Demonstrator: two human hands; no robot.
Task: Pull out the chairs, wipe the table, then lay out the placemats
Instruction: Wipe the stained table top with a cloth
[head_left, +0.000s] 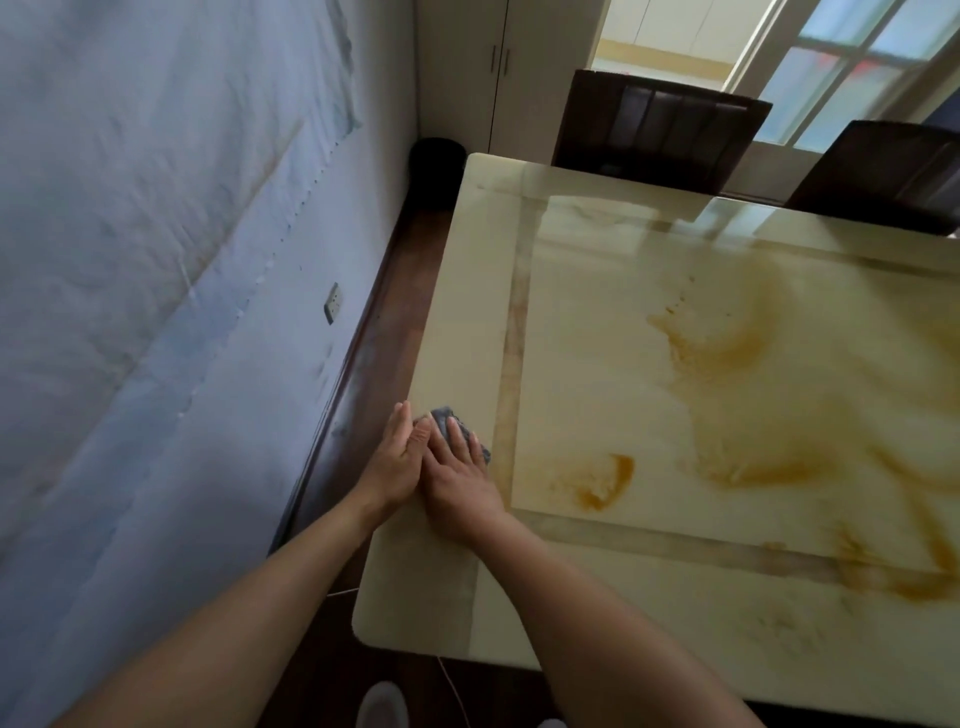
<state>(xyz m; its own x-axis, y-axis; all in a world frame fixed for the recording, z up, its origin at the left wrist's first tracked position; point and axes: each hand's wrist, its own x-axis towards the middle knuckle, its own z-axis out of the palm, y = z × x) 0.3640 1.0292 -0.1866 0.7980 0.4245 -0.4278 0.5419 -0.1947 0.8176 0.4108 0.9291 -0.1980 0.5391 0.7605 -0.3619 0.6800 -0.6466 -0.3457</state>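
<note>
Dining room, glossy cream stone-look table (675, 364) with amber swirls and a paler inlaid border strip, catching window glare; it is lying under both hands and stretching away ahead and to the right of them. Pale blue wall (156, 260) with a socket (332, 303) is running along left of the hands, dark floor (410, 291) showing between wall and table. One dark chair (660, 124) and a second chair (893, 171) are standing well beyond the hands at the table's far side. Small crumpled grey cloth (442, 417) is lying under the right fingertips. Right hand (457, 473) is pressing flat on it, fingers straight, slightly spread. Left hand (395, 462) is sitting at the table's left edge, fingers straight and together, touching the right hand's side, gripping nothing visible
</note>
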